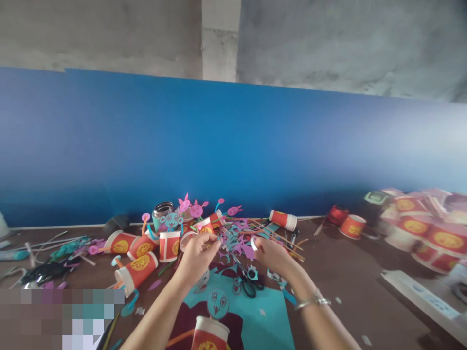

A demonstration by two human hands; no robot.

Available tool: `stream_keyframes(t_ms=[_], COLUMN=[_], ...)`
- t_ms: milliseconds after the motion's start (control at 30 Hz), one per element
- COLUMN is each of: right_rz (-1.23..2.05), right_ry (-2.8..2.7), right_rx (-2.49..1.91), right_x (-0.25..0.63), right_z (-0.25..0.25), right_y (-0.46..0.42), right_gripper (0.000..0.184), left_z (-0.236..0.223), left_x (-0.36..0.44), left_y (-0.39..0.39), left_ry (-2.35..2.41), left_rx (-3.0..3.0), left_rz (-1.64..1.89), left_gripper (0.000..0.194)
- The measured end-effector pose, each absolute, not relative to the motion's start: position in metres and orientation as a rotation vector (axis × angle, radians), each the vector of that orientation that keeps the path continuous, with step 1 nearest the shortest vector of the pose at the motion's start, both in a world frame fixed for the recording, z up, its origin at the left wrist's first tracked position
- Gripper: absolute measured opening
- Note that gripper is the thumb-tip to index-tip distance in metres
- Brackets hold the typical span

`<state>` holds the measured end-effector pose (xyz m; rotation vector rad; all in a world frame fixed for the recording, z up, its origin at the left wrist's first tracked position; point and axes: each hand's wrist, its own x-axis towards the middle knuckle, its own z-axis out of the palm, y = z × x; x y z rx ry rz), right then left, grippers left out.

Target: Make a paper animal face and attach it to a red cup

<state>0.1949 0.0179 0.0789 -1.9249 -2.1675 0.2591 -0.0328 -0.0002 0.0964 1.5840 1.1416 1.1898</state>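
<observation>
My left hand (200,256) is closed, thumb and fingertips pinched together; what is between them is too small to make out. A short way right, my right hand (273,253) is curled around a small white roll (253,244) that looks like tape. Below and between my hands stands a red paper cup (209,334) with a round light-blue paper face (218,304) at its rim. Under it lie a light-blue sheet (268,321) and dark red paper (233,323). Black-handled scissors (249,288) rest on the sheet's far edge, near my right hand.
Several decorated red cups (136,272) lie and stand at left. Paper cutouts and scraps (241,233) are heaped beyond my hands. Stacked cups (416,223) and a white power strip (419,296) are at right. A blue partition (233,146) borders the table's back.
</observation>
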Motion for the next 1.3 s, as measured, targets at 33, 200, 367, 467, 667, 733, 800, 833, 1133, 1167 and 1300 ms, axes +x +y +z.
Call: stream_keyframes(t_ms=[33,200,367,467,667,733,800,833,1133,1167,1300], right_rz=[0.309,0.579,0.672,0.695,0.645,0.618,0.603,0.603,0.574,0.564,0.54], right_ry=[-2.176,-2.06,-2.014,-2.01,-2.06,-2.067,-2.07,-2.074,-2.112,-2.111,-2.122], right_rx=[-1.845,-1.253,-1.164,-1.165,-1.192,-1.213,-1.203,-1.19,-1.165,-1.165,-1.177], right_x=[0.191,0.166,0.156,0.156,0.158,0.157,0.155,0.154,0.145,0.145,0.145], right_z=[0.084,0.098,0.104,0.106,0.106,0.107,0.109,0.11,0.108,0.108,0.108], right_y=[0.016,0.0,-0.012,-0.013,-0.012,-0.014,-0.016,-0.017,-0.023,-0.023,-0.023], right_gripper=[0.014,0.012,0.017,0.017,0.011,0.011,0.01,0.009,0.012,0.012,0.011], left_z=[0.098,0.102,0.102,0.103,0.098,0.094,0.089,0.087,0.086,0.087,0.089], left_x=[-0.03,-0.018,-0.013,-0.011,-0.01,-0.009,-0.009,-0.009,-0.014,-0.014,-0.014], left_y=[-0.003,-0.019,-0.027,-0.028,-0.024,-0.02,-0.015,-0.012,-0.004,-0.004,-0.007], left_ry=[1.124,1.008,0.974,0.964,0.999,0.974,0.919,0.901,1.041,1.049,1.102], left_rx=[1.615,1.825,1.99,2.04,1.894,1.744,1.574,1.492,1.316,1.358,1.572], left_rz=[1.22,1.243,1.136,1.156,1.209,1.24,1.284,1.305,1.365,1.333,1.219], left_gripper=[0.02,0.015,0.014,0.015,0.016,0.018,0.019,0.019,0.019,0.018,0.013])
